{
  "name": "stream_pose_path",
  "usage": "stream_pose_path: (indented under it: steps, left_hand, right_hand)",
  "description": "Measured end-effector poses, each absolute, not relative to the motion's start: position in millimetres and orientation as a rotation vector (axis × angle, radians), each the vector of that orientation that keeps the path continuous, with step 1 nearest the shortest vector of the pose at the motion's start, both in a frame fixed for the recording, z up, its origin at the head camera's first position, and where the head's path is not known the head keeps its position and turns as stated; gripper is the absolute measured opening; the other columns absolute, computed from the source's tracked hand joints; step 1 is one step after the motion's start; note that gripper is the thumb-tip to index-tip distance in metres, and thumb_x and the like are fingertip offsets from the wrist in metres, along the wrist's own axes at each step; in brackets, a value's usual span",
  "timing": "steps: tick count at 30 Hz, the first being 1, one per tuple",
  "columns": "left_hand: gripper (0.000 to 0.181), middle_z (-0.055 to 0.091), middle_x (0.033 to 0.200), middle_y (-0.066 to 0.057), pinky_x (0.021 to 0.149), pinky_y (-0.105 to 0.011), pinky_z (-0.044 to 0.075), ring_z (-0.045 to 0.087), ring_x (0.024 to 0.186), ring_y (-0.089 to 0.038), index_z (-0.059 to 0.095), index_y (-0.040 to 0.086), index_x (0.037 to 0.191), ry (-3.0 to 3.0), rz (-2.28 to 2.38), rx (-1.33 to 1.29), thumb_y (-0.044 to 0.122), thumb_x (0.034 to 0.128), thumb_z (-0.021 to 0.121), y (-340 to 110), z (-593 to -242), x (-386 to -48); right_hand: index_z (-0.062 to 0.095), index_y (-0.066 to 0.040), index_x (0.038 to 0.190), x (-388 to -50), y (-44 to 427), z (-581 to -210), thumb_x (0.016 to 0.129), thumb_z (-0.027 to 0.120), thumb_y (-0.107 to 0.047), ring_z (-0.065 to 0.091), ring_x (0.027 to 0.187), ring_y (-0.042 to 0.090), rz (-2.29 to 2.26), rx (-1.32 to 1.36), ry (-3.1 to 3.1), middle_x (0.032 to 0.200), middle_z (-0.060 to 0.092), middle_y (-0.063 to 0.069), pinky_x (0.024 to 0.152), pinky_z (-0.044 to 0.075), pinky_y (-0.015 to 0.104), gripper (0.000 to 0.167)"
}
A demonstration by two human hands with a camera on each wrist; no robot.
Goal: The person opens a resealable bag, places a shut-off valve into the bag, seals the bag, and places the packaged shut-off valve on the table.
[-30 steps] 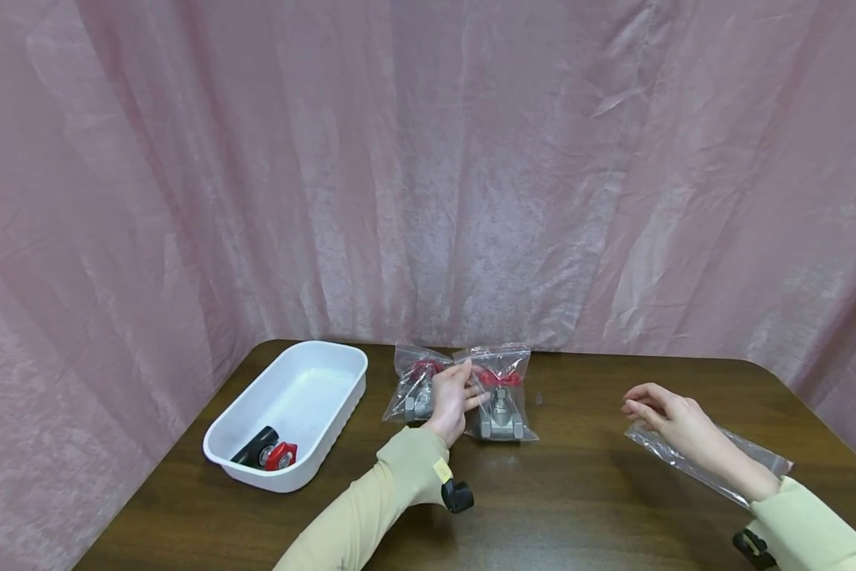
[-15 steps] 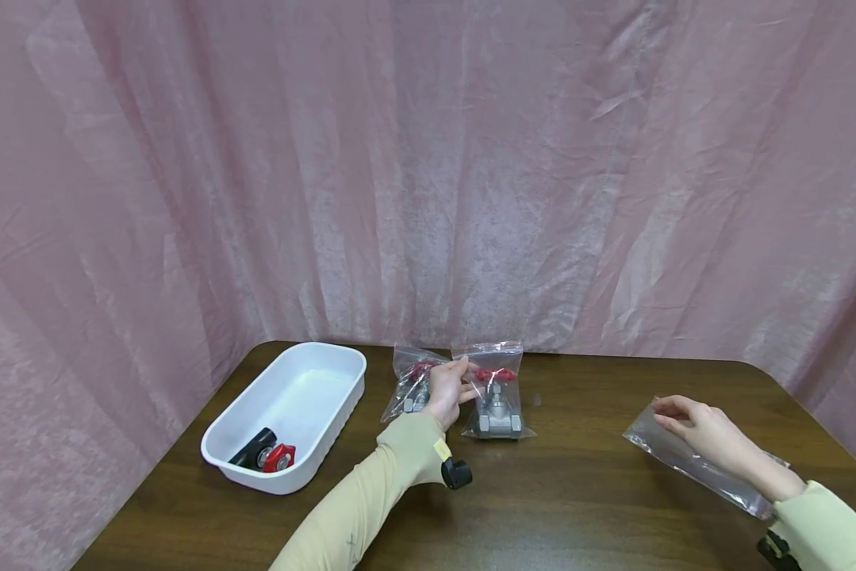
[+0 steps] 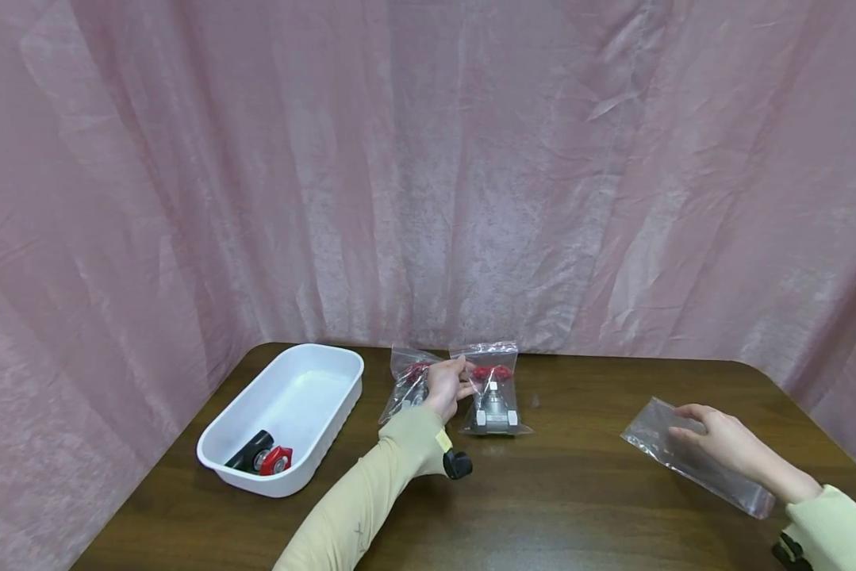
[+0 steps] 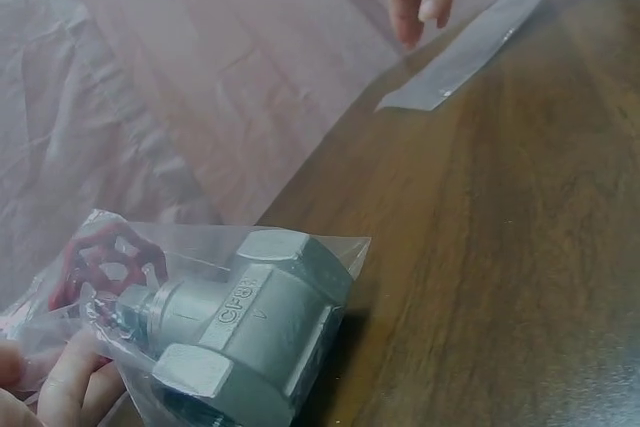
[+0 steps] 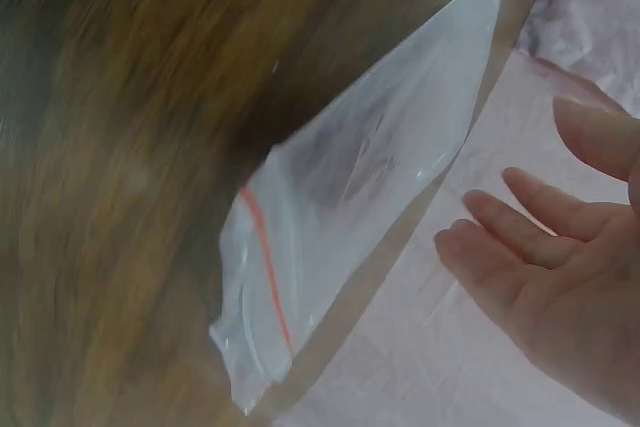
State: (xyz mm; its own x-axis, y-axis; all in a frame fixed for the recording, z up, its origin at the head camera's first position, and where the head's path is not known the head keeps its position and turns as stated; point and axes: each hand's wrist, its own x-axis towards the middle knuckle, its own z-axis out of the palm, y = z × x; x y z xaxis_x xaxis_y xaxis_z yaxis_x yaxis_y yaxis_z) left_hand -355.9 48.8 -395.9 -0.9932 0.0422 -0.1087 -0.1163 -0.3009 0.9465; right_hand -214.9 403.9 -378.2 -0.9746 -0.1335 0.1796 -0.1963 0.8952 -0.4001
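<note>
At the table's far middle, my left hand (image 3: pixel 445 388) pinches the left side of a clear zip bag (image 4: pixel 190 237). Inside that bag is a metal gate valve (image 3: pixel 495 414) with a red handwheel (image 4: pixel 108 265). Partly hidden behind the same hand lies another bagged valve (image 3: pixel 408 390), also with a red wheel. On the right, my right hand (image 3: pixel 735 448) hovers over a flat clear zip bag (image 5: pixel 350 167) with an orange stripe near one end. Its fingers are loosely extended, thumb apart, and nothing is between them in the right wrist view.
A white plastic tub (image 3: pixel 313 444) stands on the left of the brown wooden table (image 3: pixel 542 500). In its near end lies a black-and-red valve (image 3: pixel 259 456). A pink curtain (image 3: pixel 428 174) hangs along the table's far edge.
My right hand has moved right and its thumb and fingers have parted, showing more of the flat bag below. The bagged valve by my left hand has turned slightly straighter.
</note>
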Motion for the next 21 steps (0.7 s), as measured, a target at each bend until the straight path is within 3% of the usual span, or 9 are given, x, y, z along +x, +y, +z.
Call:
stream_pose_path:
  steps: [11, 16, 21]
  left_hand:
    - [0.029, 0.052, 0.072, -0.011, 0.059, -0.029, 0.051, 0.053, 0.054, -0.013, 0.061, -0.014, 0.096, 1.856, 2.391, -0.134, 0.011, 0.0960, 0.045, 57.6, -398.5, -362.5]
    - [0.028, 0.051, 0.068, -0.011, 0.056, -0.028, 0.051, 0.053, 0.050, -0.012, 0.060, -0.015, 0.094, 1.847, 2.391, -0.150, 0.009, 0.0955, 0.046, 58.0, -401.1, -364.4]
    - [0.027, 0.051, 0.071, -0.013, 0.060, -0.030, 0.051, 0.054, 0.054, -0.014, 0.059, -0.015, 0.097, 1.852, 2.386, -0.133, 0.008, 0.0954, 0.045, 57.9, -404.4, -366.2]
  right_hand:
    - [0.050, 0.023, 0.097, -216.8, 428.4, -381.1, 0.081, 0.067, -0.017, 0.049, 0.089, 0.050, 0.488, 0.213, -2.928, 0.090, 0.054, 0.033, 0.073, 0.039, 0.055, 0.046]
    - [0.050, 0.024, 0.093, -217.9, 438.3, -384.2, 0.076, 0.071, -0.019, 0.048, 0.087, 0.051, 0.423, 0.203, -2.934, 0.086, 0.053, 0.033, 0.073, 0.039, 0.055, 0.050]
    - [0.047, 0.026, 0.092, -219.4, 448.1, -387.6, 0.073, 0.074, -0.024, 0.046, 0.087, 0.053, 0.387, 0.159, -2.973, 0.086, 0.050, 0.038, 0.073, 0.038, 0.056, 0.060]
